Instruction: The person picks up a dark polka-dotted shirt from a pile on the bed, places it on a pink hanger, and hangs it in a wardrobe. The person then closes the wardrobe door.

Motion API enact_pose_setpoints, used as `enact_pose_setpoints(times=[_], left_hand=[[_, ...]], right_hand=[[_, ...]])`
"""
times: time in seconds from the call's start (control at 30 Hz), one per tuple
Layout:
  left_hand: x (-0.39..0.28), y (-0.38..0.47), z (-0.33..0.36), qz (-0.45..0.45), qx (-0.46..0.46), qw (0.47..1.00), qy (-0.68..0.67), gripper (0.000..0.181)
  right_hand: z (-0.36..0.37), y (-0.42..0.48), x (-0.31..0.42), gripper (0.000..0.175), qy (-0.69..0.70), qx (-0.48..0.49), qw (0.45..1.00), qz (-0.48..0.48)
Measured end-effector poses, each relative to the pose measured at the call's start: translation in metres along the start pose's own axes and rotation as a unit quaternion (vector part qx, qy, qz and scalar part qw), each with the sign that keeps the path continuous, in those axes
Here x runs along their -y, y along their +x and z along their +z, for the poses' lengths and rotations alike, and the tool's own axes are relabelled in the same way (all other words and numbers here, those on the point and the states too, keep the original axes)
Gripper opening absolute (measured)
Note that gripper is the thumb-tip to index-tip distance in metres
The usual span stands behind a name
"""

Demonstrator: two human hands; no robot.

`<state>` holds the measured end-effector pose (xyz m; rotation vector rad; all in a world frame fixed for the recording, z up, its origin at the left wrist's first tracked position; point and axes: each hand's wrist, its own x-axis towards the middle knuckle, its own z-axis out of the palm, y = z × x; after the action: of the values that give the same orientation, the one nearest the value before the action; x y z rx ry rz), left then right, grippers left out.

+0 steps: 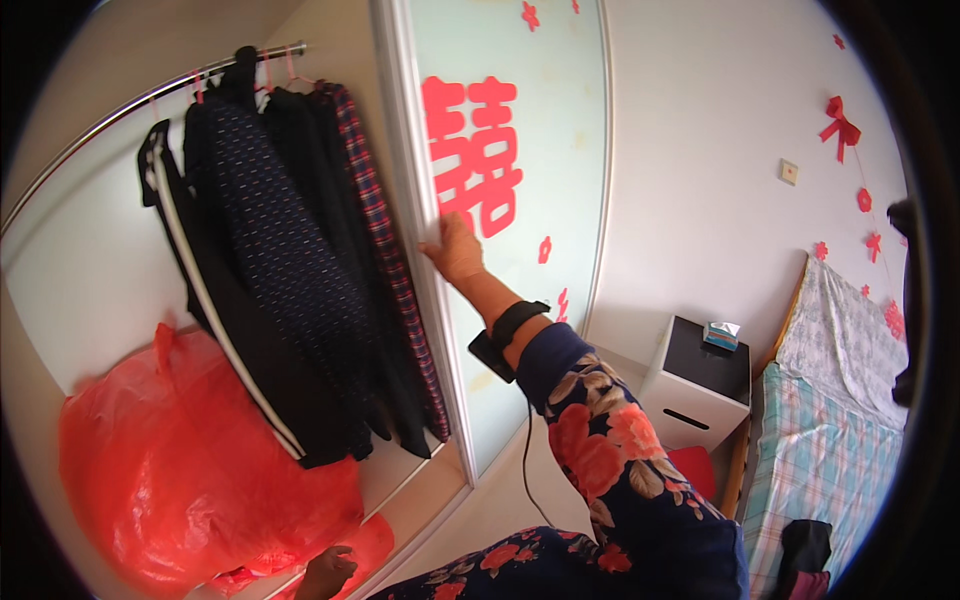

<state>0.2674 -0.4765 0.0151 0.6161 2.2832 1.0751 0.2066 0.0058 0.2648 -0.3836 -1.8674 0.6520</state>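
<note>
My right hand (456,249) is on the frame edge of a frosted-glass sliding wardrobe door (559,165), with a black strap and device on the wrist. Low in the picture my left hand (327,573), fingers partly curled, is near a large red plastic bag (187,442) inside the wardrobe; nothing shows in it. Dark clothes hang from a metal rail (135,103) on pink hangers: a black garment with a white stripe (217,315), a dotted navy one (285,225) and a red-and-blue checked one (379,232). Red paper characters (495,161) decorate the door.
A white bedside cabinet (694,412) with a black top carries a tissue box (721,335). Beside it on the right is a bed with a checked sheet (795,450) and dark clothing (805,551). A black cable (529,457) hangs from the wrist device.
</note>
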Motion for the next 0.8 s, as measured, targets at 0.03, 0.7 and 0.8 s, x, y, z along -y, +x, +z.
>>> enact_pose_setpoints(times=[0.03, 0.7, 0.8], left_hand=[[-0.01, 0.008, 0.007, -0.002, 0.013, 1.0, 0.011, 0.034], [-0.244, 0.258, 0.082, 0.363, -0.185, 0.911, -0.062, 0.076], [-0.261, 0.279, 0.089, 0.351, -0.209, 0.907, -0.1, 0.077]], right_hand=[[-0.002, 0.001, 0.001, 0.044, 0.008, 0.007, 1.0, 0.003], [-0.047, -0.013, -0.014, 0.035, 0.236, 0.167, 0.954, -0.074], [-0.068, -0.032, -0.059, 0.031, 0.173, 0.174, 0.962, -0.117]])
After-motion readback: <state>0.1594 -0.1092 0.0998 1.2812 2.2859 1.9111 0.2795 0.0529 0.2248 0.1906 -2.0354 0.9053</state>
